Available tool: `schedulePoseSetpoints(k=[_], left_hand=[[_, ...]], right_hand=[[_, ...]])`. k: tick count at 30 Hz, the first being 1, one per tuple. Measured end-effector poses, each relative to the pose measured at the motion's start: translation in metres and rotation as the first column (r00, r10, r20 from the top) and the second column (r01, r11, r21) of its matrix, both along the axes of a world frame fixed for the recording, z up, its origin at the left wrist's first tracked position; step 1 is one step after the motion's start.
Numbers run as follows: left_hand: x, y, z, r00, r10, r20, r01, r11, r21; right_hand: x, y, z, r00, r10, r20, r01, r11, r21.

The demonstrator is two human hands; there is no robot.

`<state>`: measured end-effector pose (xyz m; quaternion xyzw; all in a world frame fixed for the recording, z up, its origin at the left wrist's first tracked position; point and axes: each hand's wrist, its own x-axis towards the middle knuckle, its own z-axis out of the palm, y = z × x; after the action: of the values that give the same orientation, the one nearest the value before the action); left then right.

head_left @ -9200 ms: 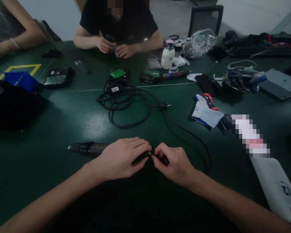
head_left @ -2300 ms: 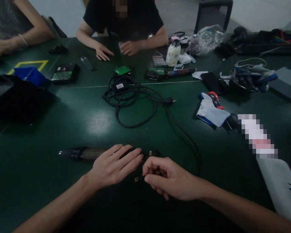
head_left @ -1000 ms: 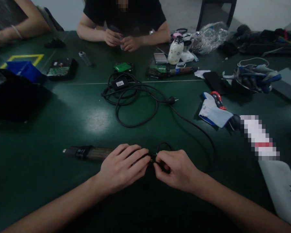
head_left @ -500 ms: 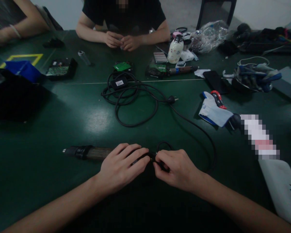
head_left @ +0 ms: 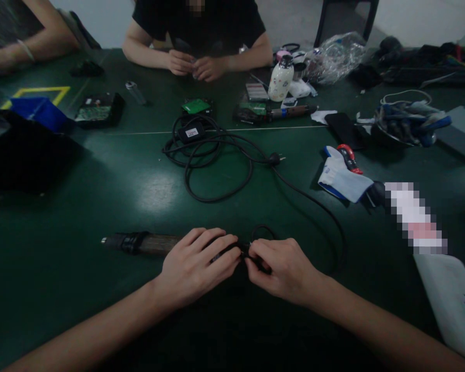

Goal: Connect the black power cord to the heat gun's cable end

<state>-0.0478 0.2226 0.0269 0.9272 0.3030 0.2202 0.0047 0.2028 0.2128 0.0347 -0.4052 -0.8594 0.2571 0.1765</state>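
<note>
A dark cylindrical electric screwdriver lies on its side on the green table, tip pointing left. My left hand lies over its right end, fingers curled on the body. My right hand pinches the black cable's plug against that end. The black cable loops away from my right hand toward a coiled bundle with a power adapter.
A person in a black shirt sits opposite, hands together; another person's arm rests far left. Circuit boards, a white bottle, a glove with a red-handled tool, a pile of tools and a white bag lie around.
Earlier my right hand held the plug apart from the screwdriver, nearer to me; it is now back at the tool's end. Over the last second both hands have stayed nearly still.
</note>
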Motion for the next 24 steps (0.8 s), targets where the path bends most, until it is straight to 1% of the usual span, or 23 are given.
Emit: schedulePoseSetpoints(k=[6,11,16,21,24], left_hand=[[-0.0006,0.0010,-0.0001,0.999,-0.034,-0.032,0.035,0.999,0.021],[0.0007,0.0007,0.0004,1.000,-0.004,0.003,0.004,1.000,0.017],[-0.0007,0.0012,0.0003,0.998,-0.042,-0.051,0.043,0.999,0.029],[0.0004,0.0014,0.0008,1.000,-0.003,-0.022,0.004,1.000,0.019],[-0.0003,0.0011,-0.0002,0.998,-0.035,-0.048,0.037,0.999,0.027]], right_hand=[[-0.0001,-0.0006,0.0003,1.000,0.001,-0.002,-0.001,1.000,0.000],[-0.0005,-0.0012,-0.0001,1.000,-0.002,-0.014,0.002,1.000,0.015],[-0.0006,-0.0011,0.0011,1.000,-0.004,-0.009,0.004,1.000,0.013],[-0.0005,-0.0010,0.0011,1.000,0.001,-0.005,-0.001,1.000,0.004],[-0.0006,-0.0009,0.0007,1.000,-0.001,-0.002,0.001,1.000,0.016]])
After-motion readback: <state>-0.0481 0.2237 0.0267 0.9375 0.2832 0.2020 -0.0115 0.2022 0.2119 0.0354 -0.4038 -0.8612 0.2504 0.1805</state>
